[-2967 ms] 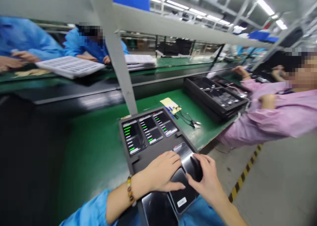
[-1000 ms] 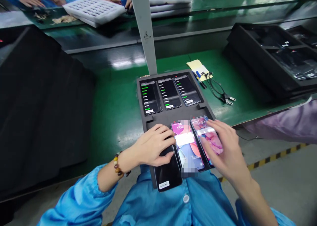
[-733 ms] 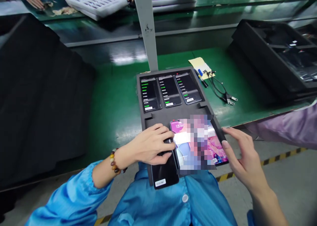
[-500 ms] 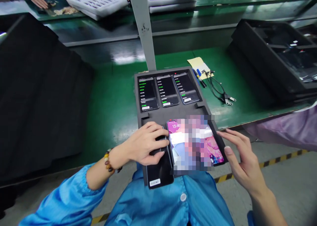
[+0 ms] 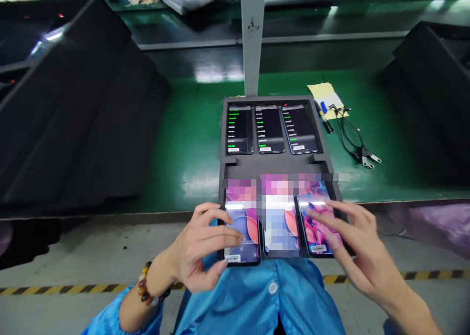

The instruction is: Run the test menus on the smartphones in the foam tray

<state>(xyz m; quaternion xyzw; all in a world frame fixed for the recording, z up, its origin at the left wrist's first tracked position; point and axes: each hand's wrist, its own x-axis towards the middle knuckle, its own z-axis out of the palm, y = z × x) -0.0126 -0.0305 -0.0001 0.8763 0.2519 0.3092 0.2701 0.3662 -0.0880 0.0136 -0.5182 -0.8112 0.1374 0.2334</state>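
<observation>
A black foam tray (image 5: 253, 166) holds two rows of phones. In its near row lie a left phone (image 5: 250, 249), a middle phone (image 5: 281, 222) and a right phone (image 5: 311, 234), all with lit, colourful screens partly blurred out. Spread over the left phone are the fingers of my left hand (image 5: 200, 244), with its thumb by the lower left corner. My right hand (image 5: 362, 244) is open, its fingers apart over the right phone's screen. Three phones in the far row, the left one (image 5: 240, 129) among them, show dark screens with lists of white and green text.
Yellow paper (image 5: 326, 92), a marker pen (image 5: 325, 119) and a black cable (image 5: 345, 134) with metal clips lie right of the tray. Stacked black trays stand at left (image 5: 91, 105) and right (image 5: 433, 90). A grey post (image 5: 252, 41) rises behind the tray.
The left phone's screen has gone from dark to lit, and it lies further into the tray. My right fingers have moved left over the right phone. The view has shifted left.
</observation>
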